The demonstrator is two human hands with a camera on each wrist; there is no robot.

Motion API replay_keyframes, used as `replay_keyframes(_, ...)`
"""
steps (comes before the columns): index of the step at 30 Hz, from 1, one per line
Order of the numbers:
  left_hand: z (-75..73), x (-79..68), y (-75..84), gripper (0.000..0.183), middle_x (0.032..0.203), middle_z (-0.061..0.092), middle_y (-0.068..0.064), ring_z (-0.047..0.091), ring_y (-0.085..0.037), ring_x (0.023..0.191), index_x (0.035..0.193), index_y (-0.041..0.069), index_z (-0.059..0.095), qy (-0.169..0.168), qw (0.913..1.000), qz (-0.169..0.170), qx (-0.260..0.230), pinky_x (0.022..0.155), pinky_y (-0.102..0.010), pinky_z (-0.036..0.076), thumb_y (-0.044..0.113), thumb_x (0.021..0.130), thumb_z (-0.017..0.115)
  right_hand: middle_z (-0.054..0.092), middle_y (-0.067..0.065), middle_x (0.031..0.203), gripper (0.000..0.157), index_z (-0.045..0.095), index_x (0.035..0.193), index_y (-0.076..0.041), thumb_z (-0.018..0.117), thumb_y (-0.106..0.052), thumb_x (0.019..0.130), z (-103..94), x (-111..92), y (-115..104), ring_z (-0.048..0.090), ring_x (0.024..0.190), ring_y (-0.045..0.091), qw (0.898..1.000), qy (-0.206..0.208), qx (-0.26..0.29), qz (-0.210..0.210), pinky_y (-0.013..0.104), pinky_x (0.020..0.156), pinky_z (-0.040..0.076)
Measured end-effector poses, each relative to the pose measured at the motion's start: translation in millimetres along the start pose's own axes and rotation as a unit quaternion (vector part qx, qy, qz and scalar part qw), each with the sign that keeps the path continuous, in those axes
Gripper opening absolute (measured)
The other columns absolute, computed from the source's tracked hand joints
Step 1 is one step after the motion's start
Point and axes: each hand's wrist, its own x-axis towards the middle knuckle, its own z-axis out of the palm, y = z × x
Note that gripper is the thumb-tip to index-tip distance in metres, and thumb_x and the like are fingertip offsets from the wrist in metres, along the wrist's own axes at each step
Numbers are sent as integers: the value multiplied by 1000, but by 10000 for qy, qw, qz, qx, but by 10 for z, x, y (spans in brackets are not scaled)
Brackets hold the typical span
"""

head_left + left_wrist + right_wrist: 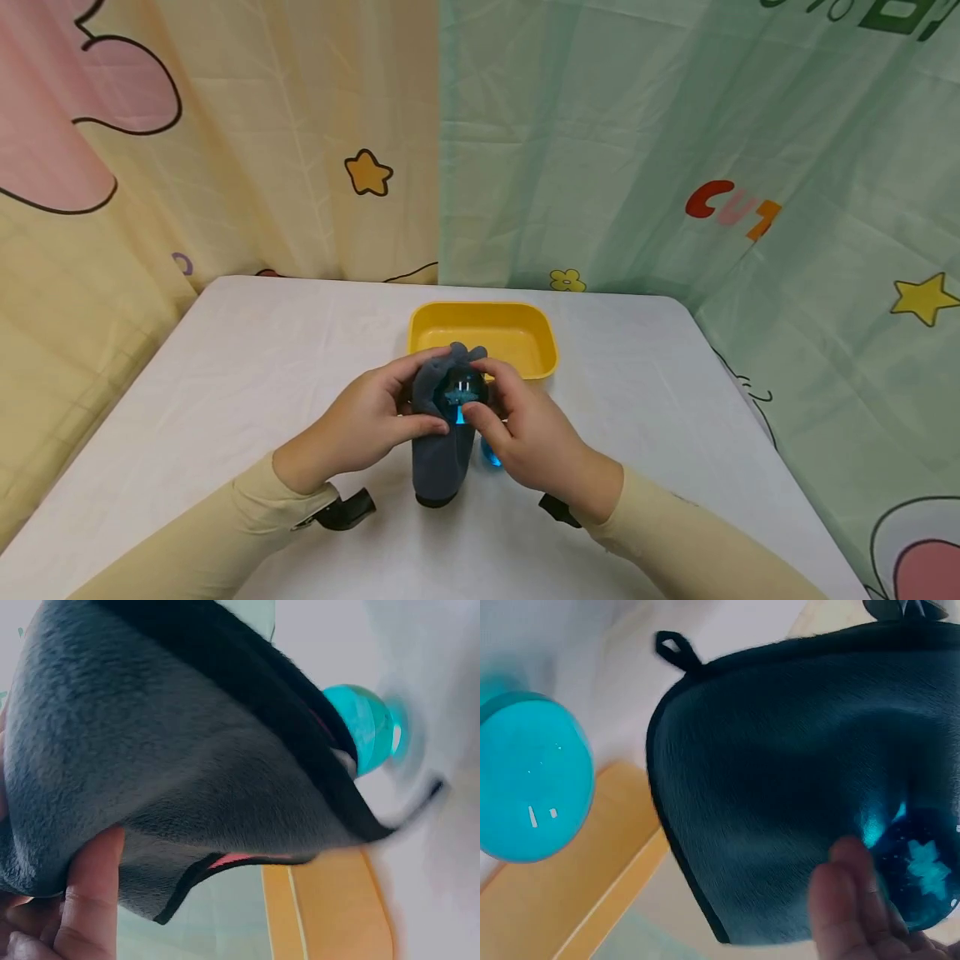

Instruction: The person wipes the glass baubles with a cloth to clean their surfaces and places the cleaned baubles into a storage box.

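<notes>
Near the middle of the table, my left hand (367, 425) grips a dark grey fleecy cloth (435, 462) with black edging, its thumb on the near side. Folds of the cloth stand up behind and beside a blue see-through ball (461, 387). My right hand (536, 437) pinches this ball against the cloth, thumb in front and fingers behind. A pale, star-like shape shows inside the ball (922, 877) in the right wrist view. Partly hidden by the right hand, a second blue see-through object (491, 454) rests on the table.
A yellow rectangular tray (517, 333) stands just behind the hands. White cloth covers the table (637, 417). Printed curtains (315, 167) hang along the back and sides. Black wrist straps (347, 510) are worn at both sleeves.
</notes>
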Motion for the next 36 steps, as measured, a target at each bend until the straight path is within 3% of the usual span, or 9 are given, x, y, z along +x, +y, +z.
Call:
replay_keyframes(6,11,10,-15,78,131,71,-13,69,-14,93,157,8,47,-32,10000,13,30,79,-27,63,10,89,85,75,6,117,66,46,154,-10,77,-26,99,-14,10,-15,74,95,14,9997,50,-248,-65,31,86,64)
replay_keyframes(9,12,6,-23,78,127,73,-12,69,-14,90,157,8,48,-32,10000,-1,50,78,-28,63,10,89,85,74,12,116,56,46,153,-8,70,-21,104,-51,40,18,74,95,17,9986,-278,446,45,28,86,64)
replay_keyframes(15,4,1,-28,76,134,70,-13,69,-17,93,156,7,48,5,10000,30,-25,80,-28,64,11,90,84,71,23,116,45,34,157,-5,42,-22,116,-92,71,103,74,92,37,9782,-1001,1815,75,33,86,64)
replay_keyframes(18,6,5,-25,76,134,69,-14,71,-18,96,156,7,48,37,9999,51,-103,82,-29,64,10,90,84,72,20,110,45,33,156,-8,43,-26,115,-73,69,108,72,89,30,9867,-780,1424,-106,30,85,64)
replay_keyframes(22,5,9,-29,76,130,70,-15,73,-18,97,155,7,49,72,9999,-44,-139,83,-28,65,9,89,85,72,9,109,48,48,153,-9,58,-27,110,-51,59,88,65,86,15,9990,-38,119,-434,27,81,62)
replay_keyframes(25,5,26,-41,76,130,71,-14,73,-17,97,156,8,49,81,9999,-124,-46,83,-27,64,10,89,85,71,4,113,58,49,157,-8,67,-26,105,-45,43,66,64,90,10,9947,366,-711,-646,27,83,62)
replay_keyframes(30,4,46,-63,77,132,70,-13,72,-18,100,156,8,48,41,9998,-187,-13,84,-27,64,11,89,85,72,5,113,72,42,161,-9,74,-28,100,-48,21,60,67,97,15,9783,318,-1722,-1106,30,88,62)
replay_keyframes(33,3,35,-77,77,134,70,-13,72,-18,100,157,7,47,-22,9997,-227,-75,84,-27,64,11,89,85,73,6,125,72,45,159,-10,78,-28,97,-54,35,76,71,101,15,9804,89,-1641,-1085,30,90,63)
replay_keyframes(36,2,24,-79,76,133,70,-14,72,-19,99,157,7,48,-45,9996,-241,-137,84,-28,64,11,90,84,74,8,123,66,45,157,-10,75,-23,100,-71,61,84,74,100,14,9963,-287,-576,-565,28,90,63)
